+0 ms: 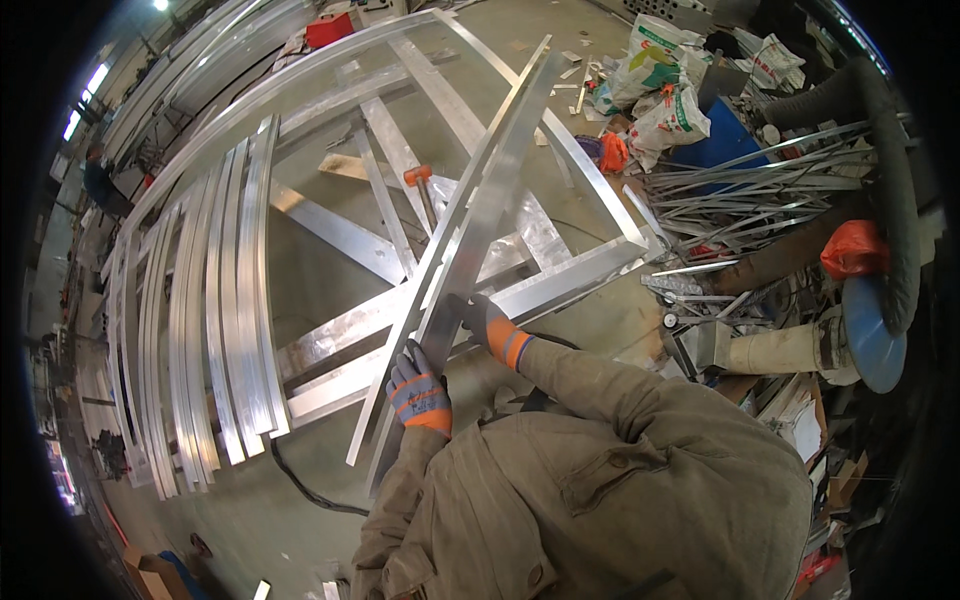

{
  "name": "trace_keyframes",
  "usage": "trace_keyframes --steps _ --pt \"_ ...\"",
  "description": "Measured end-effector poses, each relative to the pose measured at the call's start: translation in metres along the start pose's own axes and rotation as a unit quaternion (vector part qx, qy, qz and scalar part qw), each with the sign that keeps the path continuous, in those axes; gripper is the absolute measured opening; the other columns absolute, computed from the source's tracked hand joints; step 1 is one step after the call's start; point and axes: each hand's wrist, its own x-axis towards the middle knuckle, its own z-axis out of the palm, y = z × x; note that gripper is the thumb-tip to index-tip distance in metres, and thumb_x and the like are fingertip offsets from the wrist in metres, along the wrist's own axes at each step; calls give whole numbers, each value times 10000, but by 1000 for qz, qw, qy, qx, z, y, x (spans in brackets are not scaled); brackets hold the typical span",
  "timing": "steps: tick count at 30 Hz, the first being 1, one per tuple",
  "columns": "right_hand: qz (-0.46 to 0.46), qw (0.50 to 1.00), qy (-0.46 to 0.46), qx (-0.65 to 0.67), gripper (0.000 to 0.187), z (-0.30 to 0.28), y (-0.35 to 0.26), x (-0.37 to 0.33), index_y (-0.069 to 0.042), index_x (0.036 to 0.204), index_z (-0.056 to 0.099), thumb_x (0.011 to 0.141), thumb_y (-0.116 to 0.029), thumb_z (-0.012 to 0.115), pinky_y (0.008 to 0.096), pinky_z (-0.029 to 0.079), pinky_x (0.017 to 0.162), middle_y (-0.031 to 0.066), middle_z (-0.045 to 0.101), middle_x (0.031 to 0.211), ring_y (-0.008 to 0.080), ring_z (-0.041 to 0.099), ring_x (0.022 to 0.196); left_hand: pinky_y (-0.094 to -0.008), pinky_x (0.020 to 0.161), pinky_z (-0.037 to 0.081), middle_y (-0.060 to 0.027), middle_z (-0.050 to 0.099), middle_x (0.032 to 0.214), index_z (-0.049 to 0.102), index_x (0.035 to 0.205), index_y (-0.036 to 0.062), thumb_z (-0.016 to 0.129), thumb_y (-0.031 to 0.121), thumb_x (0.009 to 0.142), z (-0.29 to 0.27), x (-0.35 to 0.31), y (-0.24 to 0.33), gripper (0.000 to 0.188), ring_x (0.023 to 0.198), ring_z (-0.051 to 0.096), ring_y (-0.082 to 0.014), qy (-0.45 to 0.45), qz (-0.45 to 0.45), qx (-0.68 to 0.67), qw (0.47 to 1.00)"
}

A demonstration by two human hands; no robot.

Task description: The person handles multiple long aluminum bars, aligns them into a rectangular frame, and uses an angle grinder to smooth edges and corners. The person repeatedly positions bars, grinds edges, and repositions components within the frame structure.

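Two long silvery metal bars slant away from me, a narrow bar (424,290) on the left and a wider flat bar (497,190) close beside it. My left hand (420,393), in a grey and orange glove, holds the wide bar near its close end, with its fingers against the strip between the two bars. A little farther along, my right hand (488,330) in a matching glove grips the wide bar's right edge. Part of its fingers is hidden at the bar. Below the bars lies a large metal frame (565,280) with crosspieces. An orange-headed hammer (420,185) rests on it.
Several long metal profiles (225,300) lie side by side on the left. Scrap strips (740,215) and white sacks (672,125) are heaped on the right, near a thick hose (893,200). A black cable (305,490) runs over the floor. Another person (103,180) is at far left.
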Motion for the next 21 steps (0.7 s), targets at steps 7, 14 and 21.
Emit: trace_keyframes --steps 7,14,21 --pt "-97 993 67 -5 601 14 1 3 -1 1287 752 1008 -534 734 407 582 926 125 801 1209 269 739 1074 -526 1127 451 -217 534 1559 347 1701 41 792 270 911 5 -2 5 935 1395 557 -391 -39 -16 -25 999" --pt "-79 983 -84 144 301 9 42 54 -74 1139 760 1023 -351 750 308 542 736 30 761 982 141 692 862 -521 1107 470 -200 556 1492 417 1657 79 769 276 934 17 -10 -4 828 1362 561 -390 -21 17 -23 999" --pt "-7 981 -47 187 387 13 18 33 24 1310 714 1020 -223 788 352 625 899 95 772 1126 215 760 1008 -539 1074 479 -198 573 1462 497 1584 65 739 232 948 7 -23 -25 701 1327 551 -412 28 -31 -74 996"
